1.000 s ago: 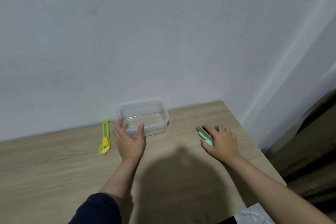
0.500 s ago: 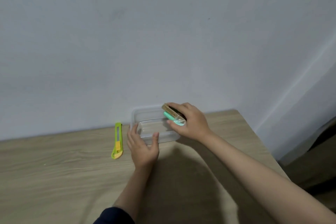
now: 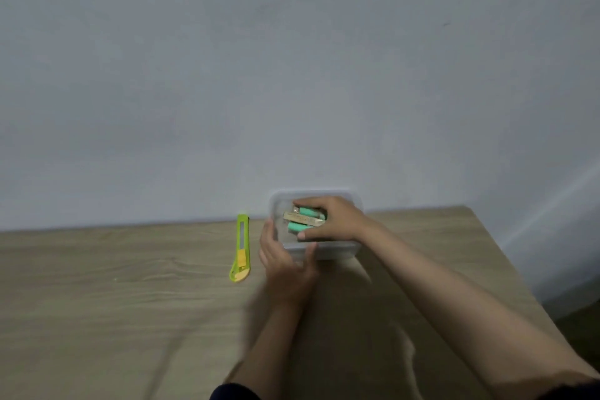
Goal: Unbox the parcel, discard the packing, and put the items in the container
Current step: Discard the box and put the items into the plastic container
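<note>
A person stands at a pale wood worktop (image 3: 97, 286) set against a plain grey wall, both bare forearms reaching forward.

The right hand (image 3: 334, 219) is inside a clear plastic container (image 3: 344, 252) at the back of the worktop, close to the wall. Its fingers (image 3: 311, 203) are curled over a small bundle of items (image 3: 303, 221): mint green pieces with a tan strip lying across them. The bundle's long axis runs roughly left to right, with its free end pointing left, away from the palm. The fingers close over its far edge and the thumb presses in from the near side, so the bundle sits between them, held. Whether it already touches the container's floor cannot be told. Nothing else shows inside the container.

The left hand (image 3: 285, 256) is spread open against the container's near left corner, fingers up the left wall and thumb along the near wall, bracing it without gripping anything else.

Just left of that hand's fingers, apart from them, a lime green utility knife (image 3: 242, 247) with an orange slider lies flat on the worktop, long axis running away from the person toward the wall.
</note>
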Tool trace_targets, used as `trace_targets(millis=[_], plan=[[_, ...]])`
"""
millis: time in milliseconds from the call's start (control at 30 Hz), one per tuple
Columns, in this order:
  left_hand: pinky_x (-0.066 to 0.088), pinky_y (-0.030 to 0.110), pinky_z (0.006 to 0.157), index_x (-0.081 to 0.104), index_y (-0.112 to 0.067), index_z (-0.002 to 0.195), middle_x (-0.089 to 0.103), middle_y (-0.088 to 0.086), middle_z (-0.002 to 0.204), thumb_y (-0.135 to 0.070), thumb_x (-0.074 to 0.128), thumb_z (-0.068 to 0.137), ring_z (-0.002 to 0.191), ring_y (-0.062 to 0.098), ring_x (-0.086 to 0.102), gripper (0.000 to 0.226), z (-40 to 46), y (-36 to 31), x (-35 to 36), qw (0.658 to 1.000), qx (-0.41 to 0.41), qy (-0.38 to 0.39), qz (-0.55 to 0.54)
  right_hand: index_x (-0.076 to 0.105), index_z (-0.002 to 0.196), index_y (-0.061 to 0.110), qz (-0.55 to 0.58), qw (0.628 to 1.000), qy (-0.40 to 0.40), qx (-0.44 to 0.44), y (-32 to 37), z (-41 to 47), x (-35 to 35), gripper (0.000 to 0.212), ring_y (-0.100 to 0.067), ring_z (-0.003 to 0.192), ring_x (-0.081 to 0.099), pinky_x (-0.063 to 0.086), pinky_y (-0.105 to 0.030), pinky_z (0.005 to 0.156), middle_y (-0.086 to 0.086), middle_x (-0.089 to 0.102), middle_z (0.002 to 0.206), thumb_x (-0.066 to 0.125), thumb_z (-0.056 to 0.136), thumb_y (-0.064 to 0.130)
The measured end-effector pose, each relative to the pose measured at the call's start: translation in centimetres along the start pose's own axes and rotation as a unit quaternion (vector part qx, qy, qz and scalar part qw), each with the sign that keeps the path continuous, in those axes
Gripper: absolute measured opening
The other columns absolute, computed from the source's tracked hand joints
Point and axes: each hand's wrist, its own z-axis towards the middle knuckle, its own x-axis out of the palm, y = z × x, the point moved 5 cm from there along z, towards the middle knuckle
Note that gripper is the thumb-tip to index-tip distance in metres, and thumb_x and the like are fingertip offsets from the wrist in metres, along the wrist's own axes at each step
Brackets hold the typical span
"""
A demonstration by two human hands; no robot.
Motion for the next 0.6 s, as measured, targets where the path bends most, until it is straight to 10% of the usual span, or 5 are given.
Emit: trace_targets(millis=[200, 433, 600], plan=[[0.04, 0.05, 0.102, 0.03, 0.001, 0.137, 0.045, 0.022, 0.135, -0.065, 0.045, 0.083, 0.125, 0.037, 0.046, 0.086, 0.0, 0.0, -0.3, 1.0, 0.0, 0.003, 0.011, 0.062, 0.12, 0.018, 0.062, 0.998, -0.025, 0.022, -0.9, 0.6, 0.3, 0.061, -0.008, 0.114, 0.06, 0.045, -0.032, 0.104, -0.001, 0.066, 0.122, 0.083, 0.064, 0.014], [0.04, 0.047, 0.102, 0.029, -0.003, 0.137, 0.046, 0.022, 0.133, -0.067, 0.047, 0.081, 0.124, 0.036, 0.046, 0.086, 1.2, 0.6, -0.9, 1.0, -0.002, 0.012, 0.016, 0.07, 0.087, 0.019, -0.063, 0.99, -0.126, 0.027, 0.9, -1.4, -1.2, 0.015, -0.014, 0.082, 0.06, 0.049, -0.028, 0.071, 0.003, 0.069, 0.089, 0.064, 0.081, 0.031], [0.031, 0.034, 0.108, 0.03, -0.001, 0.138, 0.043, 0.017, 0.137, -0.06, 0.056, 0.077, 0.129, 0.029, 0.041, 0.089, -1.1, -2.1, -0.9, 1.0, -0.008, -0.013, 0.027, 0.069, 0.093, 0.02, -0.134, 0.981, -0.137, -0.028, 0.3, -4.3, -1.3, 0.029, -0.024, 0.092, 0.059, 0.044, -0.03, 0.067, -0.002, 0.064, 0.095, 0.045, 0.089, 0.037]])
